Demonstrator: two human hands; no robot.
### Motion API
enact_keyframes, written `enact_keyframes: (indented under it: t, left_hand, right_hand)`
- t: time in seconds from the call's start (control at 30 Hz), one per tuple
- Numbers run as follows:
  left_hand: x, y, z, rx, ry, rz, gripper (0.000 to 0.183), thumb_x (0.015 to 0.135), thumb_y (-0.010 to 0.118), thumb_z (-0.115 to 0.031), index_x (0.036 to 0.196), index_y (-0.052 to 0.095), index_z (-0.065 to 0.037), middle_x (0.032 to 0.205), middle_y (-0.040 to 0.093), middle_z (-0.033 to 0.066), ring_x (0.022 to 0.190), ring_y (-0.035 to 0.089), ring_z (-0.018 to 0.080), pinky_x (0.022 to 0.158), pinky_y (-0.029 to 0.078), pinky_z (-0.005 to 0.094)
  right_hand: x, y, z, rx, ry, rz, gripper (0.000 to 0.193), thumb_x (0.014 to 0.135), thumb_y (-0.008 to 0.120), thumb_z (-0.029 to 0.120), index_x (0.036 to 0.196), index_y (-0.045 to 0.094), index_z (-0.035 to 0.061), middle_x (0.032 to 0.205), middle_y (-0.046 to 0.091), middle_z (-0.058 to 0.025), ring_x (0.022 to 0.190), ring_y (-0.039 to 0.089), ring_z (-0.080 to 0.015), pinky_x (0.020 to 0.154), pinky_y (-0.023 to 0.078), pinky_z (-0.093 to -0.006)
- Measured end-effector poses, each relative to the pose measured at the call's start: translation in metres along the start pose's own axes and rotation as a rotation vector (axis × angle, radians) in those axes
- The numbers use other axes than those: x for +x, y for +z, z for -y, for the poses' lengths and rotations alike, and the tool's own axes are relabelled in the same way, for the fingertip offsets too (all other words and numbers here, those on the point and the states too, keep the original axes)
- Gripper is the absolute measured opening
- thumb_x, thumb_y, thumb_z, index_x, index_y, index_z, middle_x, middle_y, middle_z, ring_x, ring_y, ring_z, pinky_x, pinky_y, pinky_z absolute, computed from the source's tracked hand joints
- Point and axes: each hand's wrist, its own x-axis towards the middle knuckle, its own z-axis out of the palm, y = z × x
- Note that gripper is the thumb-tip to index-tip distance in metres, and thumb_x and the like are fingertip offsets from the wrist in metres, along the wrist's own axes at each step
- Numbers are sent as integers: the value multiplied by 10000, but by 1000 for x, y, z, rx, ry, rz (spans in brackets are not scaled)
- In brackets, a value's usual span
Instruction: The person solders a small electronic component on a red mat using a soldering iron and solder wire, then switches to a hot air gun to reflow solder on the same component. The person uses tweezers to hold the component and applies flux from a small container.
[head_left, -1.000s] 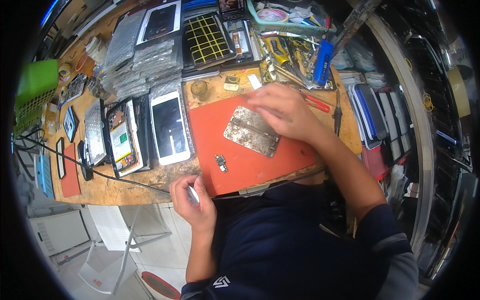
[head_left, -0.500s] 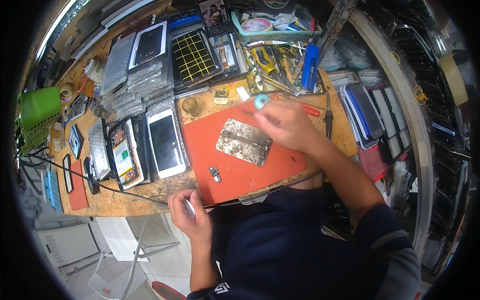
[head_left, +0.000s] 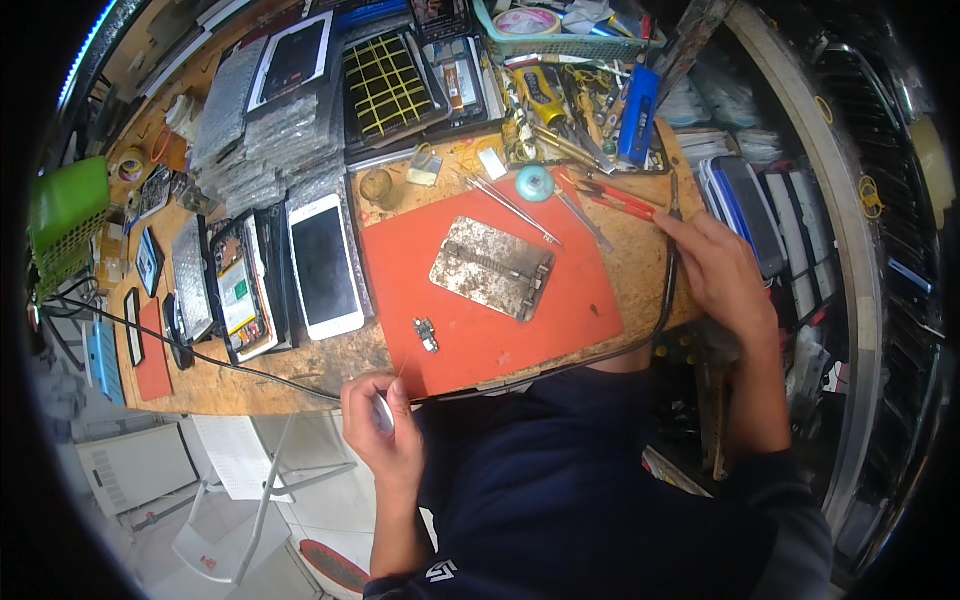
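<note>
Near the bench's front edge, my left hand is closed round a small white spool; a thin wire end sticks up from it. At the right, my right hand has its fingers over the dark handle of a soldering iron, beside red-handled pliers. On the orange mat lie a worn metal board holder and a small circuit board. Slim metal tweezers rest at the mat's far edge, by a round teal-lidded container.
Left of the mat are a white phone, an opened device and stacked bubble-wrapped parts. A tool tray with a blue tool stands behind. A black cable curves along the mat's right and front edge.
My right hand has moved from above the board holder to the soldering iron at the right. Tweezers now lie visible on the mat's far edge. My left hand has barely moved.
</note>
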Motion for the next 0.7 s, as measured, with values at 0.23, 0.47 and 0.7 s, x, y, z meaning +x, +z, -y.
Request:
enact_keyframes:
  t: [0.23,0.47,0.7]
  left_hand:
    - [-4,1,0,-34,-73,27,56,1035,713,-4,1027,664,21,994,717,143,900,675,268,853,534,369]
    - [-10,-6,-4,-61,-130,34,58,1049,714,-14,1049,672,26,1006,734,135,929,690,240,886,538,354]
    - [-3,-13,-12,-100,-168,20,75,1082,696,-32,1071,671,39,972,735,97,876,674,153,828,539,299]
  right_hand:
    - [-26,25,-24,-22,-71,-41,414,878,685,-84,1271,736,38,1040,588,-166,1003,677,-385,864,563,-477]
    - [-48,35,-2,77,-83,-498,296,975,738,35,1258,709,-47,1070,613,-199,908,642,-344,780,548,-427]
    - [-55,54,109,700,-294,-378,346,909,730,-2,1248,741,-66,1022,733,-202,876,752,-312,765,620,-392]
